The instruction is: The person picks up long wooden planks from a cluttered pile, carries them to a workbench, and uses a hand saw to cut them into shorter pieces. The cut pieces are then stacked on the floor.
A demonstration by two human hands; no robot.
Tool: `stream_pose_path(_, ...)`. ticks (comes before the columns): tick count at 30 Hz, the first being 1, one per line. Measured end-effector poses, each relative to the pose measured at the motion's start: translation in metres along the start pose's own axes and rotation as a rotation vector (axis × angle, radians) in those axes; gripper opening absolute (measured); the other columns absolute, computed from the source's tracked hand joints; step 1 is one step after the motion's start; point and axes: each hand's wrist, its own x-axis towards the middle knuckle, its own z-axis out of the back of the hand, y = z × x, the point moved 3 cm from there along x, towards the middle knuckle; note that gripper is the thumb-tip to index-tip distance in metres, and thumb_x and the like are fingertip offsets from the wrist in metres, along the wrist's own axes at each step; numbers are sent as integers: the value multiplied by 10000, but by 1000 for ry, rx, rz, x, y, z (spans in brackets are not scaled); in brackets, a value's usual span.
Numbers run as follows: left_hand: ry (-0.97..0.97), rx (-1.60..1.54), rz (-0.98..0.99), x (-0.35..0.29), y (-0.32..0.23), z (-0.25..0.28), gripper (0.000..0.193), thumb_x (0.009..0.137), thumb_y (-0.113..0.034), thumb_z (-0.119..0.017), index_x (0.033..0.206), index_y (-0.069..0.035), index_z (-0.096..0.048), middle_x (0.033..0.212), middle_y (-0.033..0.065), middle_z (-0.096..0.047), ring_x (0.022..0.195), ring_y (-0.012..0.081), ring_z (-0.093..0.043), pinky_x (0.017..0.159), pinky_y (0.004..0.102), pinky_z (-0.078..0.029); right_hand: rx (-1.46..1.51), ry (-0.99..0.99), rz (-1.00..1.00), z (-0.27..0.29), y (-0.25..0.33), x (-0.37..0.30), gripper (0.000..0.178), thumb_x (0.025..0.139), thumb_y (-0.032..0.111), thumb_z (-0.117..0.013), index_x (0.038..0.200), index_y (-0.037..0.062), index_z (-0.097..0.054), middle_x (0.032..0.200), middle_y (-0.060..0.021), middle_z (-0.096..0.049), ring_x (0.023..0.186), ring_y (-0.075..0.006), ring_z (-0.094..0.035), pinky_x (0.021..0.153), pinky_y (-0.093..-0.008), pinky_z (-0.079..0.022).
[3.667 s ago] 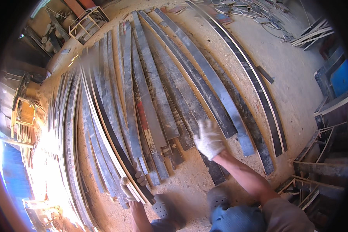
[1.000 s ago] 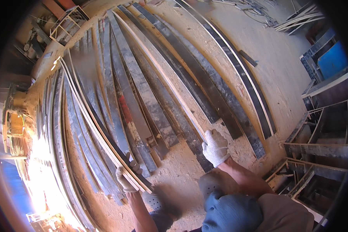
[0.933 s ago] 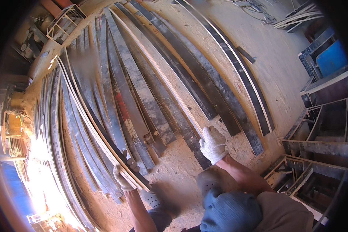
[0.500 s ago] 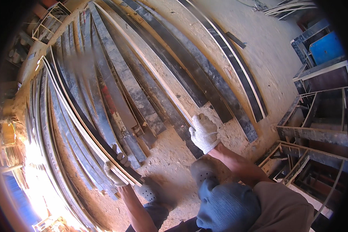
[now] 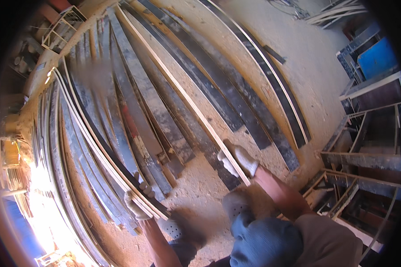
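My left hand (image 5: 138, 204), in a pale work glove, is closed round the near ends of several long wooden strips (image 5: 103, 163) with pale edges and dark faces. They stand on edge, side by side, and stretch to the far left. My right hand (image 5: 241, 159), also gloved, grips another long strip (image 5: 192, 105) near its near end. Its pale edge faces up, and its tip sticks out past the hand toward me. The fingers wrap it from the left and the palm lies on its right side.
Many dark boards (image 5: 165, 113) lie lengthwise on the dusty floor (image 5: 194, 178). More strips (image 5: 60, 178) are stacked at the left. Dark open frames (image 5: 363, 158) and a blue panel (image 5: 378, 58) stand on the right. My shoes (image 5: 234, 204) are close to the board ends.
My right hand has shifted a little down and right, turning from over the strip's end to its side. The strip's tip now shows beyond the hand. My left hand keeps its hold.
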Motion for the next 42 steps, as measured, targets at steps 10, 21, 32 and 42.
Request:
stream_pose_path(10,-47,92,-1,0,0,0,842,859,-452,-748,1529,-50,-435,902,26,-502,766,158,-473,672,300,-473,99,102,-34,9,-19,15,730,1011,727,-419,835,59,-655,499,2,-477,335,-113,-405,303,-287,-324)
stream_pose_path(21,11,-17,-1,-1,10,3,834,859,-431,-726,1531,-35,-433,909,35,-485,772,167,-432,660,306,-402,-738,-426,598,24,-58,-7,608,946,578,-694,883,-26,-690,724,-142,-702,673,-213,-674,620,-397,-522)
stream_pose_path(32,-34,61,-12,-8,12,2,852,844,-447,-740,1520,-27,-435,852,12,-459,716,153,-419,633,294,-404,-778,-456,649,21,-56,-17,671,911,620,-713,961,-49,-715,772,-196,-723,719,-286,-719,646,-422,-544)
stream_pose_path(42,9,88,9,-8,22,18,843,871,-450,-727,1554,-64,-421,873,13,-449,720,142,-390,640,305,-364,-1169,-690,653,28,-8,43,689,894,676,-678,943,-8,-736,798,-206,-747,755,-386,-747,655,-464,-572)
